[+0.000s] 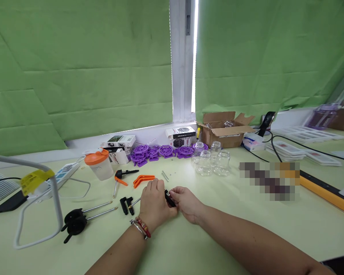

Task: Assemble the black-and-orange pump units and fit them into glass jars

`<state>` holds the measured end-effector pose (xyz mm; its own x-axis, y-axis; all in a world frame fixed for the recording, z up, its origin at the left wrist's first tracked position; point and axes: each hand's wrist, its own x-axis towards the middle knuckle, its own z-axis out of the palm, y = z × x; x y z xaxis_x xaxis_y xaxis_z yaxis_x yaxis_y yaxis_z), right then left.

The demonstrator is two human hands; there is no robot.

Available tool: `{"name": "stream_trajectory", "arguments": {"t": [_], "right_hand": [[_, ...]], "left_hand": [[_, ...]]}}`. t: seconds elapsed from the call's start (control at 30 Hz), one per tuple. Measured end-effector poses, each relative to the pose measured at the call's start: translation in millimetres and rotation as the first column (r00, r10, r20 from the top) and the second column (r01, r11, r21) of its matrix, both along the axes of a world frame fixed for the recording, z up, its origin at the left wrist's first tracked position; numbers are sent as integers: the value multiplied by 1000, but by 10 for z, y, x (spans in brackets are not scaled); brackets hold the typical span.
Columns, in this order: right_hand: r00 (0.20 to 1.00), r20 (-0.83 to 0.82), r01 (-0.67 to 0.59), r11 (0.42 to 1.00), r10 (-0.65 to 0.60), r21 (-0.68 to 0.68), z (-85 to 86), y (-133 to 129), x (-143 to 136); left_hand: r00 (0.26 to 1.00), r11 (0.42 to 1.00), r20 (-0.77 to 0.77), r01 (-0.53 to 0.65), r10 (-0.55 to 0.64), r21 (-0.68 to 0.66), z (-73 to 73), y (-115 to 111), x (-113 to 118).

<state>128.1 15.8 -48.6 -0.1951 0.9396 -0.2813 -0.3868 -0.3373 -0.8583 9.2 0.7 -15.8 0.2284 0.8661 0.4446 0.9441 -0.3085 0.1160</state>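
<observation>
My left hand (154, 200) is closed around a black plastic part (169, 199) near the middle of the table. A thin metal rod (135, 203) with a brass tip sticks out on its left side; whether it joins the black part is hidden. The fingers of my right hand (186, 202) pinch at the right side of the same part, and anything small between them cannot be made out. Left of my hands lie two black elbow-shaped pieces (124, 206) and two black round pieces with metal rods (76, 221). Beyond my left hand are orange handles (143, 179) and long screws (165, 176).
Several glass jars (205, 164) stand behind my right hand, before an open cardboard box (225, 133). Purple plastic wheels (140, 153) are piled along the wall. An orange-lidded cup (100, 166) and a grey metal frame (55, 202) are at left.
</observation>
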Motion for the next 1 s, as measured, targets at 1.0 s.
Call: {"name": "stream_trajectory", "arguments": {"t": [1.0], "right_hand": [[997,-48,-52,999,52,10,-74,48,21]], "left_hand": [[1000,1000,-12,15,-15,18,0,3,-9]]}}
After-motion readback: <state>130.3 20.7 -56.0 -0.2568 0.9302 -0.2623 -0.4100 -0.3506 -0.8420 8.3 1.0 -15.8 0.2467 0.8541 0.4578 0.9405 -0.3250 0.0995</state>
